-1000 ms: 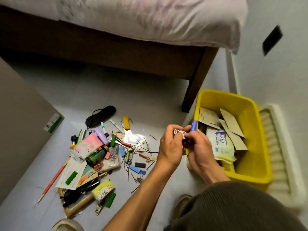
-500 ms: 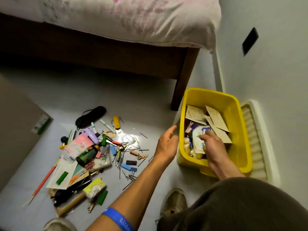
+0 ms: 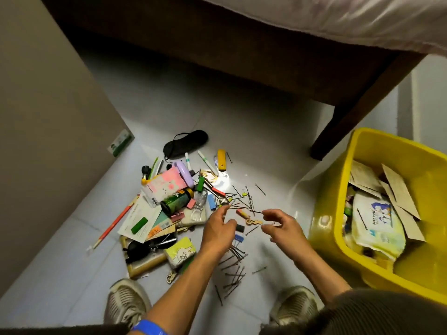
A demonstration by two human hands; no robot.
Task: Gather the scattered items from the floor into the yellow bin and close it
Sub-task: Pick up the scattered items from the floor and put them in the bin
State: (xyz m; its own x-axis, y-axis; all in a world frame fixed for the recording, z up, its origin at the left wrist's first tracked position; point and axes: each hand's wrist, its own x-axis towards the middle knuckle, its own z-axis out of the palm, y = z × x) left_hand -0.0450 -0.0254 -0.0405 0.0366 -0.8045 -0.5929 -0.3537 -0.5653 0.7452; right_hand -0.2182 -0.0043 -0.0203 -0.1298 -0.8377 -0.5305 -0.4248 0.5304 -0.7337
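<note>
Two worn mesh shoes, the left shoe (image 3: 125, 302) and the right shoe (image 3: 294, 304), stand on the pale glossy tiled floor (image 3: 254, 131) at the near edge, partly hidden by the forearms; a blue wristband (image 3: 148, 328) is cut off at the bottom. Thin dark hairpins (image 3: 233, 262) lie scattered between the shoes and the hands, too fine to count. The left hand (image 3: 217, 232) hovers low over the pile with loosely curled fingers and grips nothing I can see; what lies under its palm is hidden. The right hand (image 3: 281, 226) hangs beside it, relaxed, fingers spread and empty, just above a small wooden cut-out (image 3: 254, 221). Left of the hands the clutter overlaps: a yellow cartoon-printed pouch (image 3: 180, 252), black sunglasses (image 3: 147, 244), a green ribbed bottle (image 3: 176, 200), a pink printed card (image 3: 164, 184), a long red pencil (image 3: 113, 223), a lilac rounded case (image 3: 185, 174), and, farthest, a black fabric eye mask (image 3: 185, 142). The yellow bin (image 3: 333, 194), smooth plastic and open, sits on the floor to the right, cut off by the frame edge, holding a soft wipes pack (image 3: 373, 221) and cardboard pieces (image 3: 399, 192). Beyond it stands a dark wooden bed leg (image 3: 350, 112), with pale bedding (image 3: 350, 20) above.
</note>
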